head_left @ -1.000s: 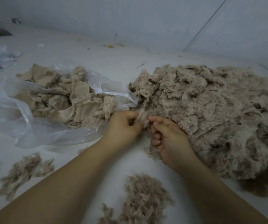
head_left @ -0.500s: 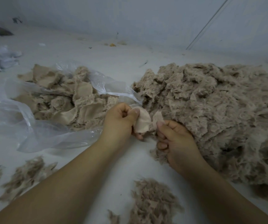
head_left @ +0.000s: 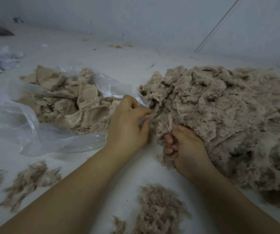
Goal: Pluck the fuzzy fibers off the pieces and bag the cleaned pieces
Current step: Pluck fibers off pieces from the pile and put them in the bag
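White tabletop (head_left: 88, 168): fuzzy pile (head_left: 229, 115) right, clear bag (head_left: 17, 122) of cleaned pieces (head_left: 78, 105) left. Right hand (head_left: 185, 147) fingers grip pile's edge; left hand (head_left: 127, 125) loosely curled, empty.

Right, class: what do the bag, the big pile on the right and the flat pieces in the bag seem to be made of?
Bag: thin clear plastic film, glossy; it crinkles and shows what is inside.
Big pile: probably synthetic plush fabric, beige, matte; long shaggy fibres stand out.
Flat pieces: likely the same fabric's woven or knit backing, smooth and tan, with fuzz at the edges.
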The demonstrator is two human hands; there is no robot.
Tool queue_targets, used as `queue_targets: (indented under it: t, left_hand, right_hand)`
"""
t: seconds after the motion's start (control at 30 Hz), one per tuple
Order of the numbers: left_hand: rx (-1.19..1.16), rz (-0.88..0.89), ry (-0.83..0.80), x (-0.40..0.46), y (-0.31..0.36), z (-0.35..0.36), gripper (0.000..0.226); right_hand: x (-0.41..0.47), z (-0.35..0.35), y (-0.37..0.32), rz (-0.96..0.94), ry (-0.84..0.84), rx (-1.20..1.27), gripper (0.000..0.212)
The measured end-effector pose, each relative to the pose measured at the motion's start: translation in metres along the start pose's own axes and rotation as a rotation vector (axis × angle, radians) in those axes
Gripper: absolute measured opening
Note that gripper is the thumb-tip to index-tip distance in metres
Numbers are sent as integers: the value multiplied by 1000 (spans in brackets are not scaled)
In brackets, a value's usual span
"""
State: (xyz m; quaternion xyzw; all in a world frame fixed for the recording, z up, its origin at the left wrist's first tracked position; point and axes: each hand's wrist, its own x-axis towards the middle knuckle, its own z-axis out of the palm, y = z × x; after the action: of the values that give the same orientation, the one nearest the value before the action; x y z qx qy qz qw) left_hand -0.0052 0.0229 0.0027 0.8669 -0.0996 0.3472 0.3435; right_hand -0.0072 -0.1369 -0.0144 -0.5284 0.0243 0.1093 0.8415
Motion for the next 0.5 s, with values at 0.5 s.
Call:
queue_targets:
  t: [0.5]
  left_hand:
    - [-633, -486, -356, -6, 17, 6, 8]
  right_hand:
    - [-4, 4, -2, -56, -45, -152, 23]
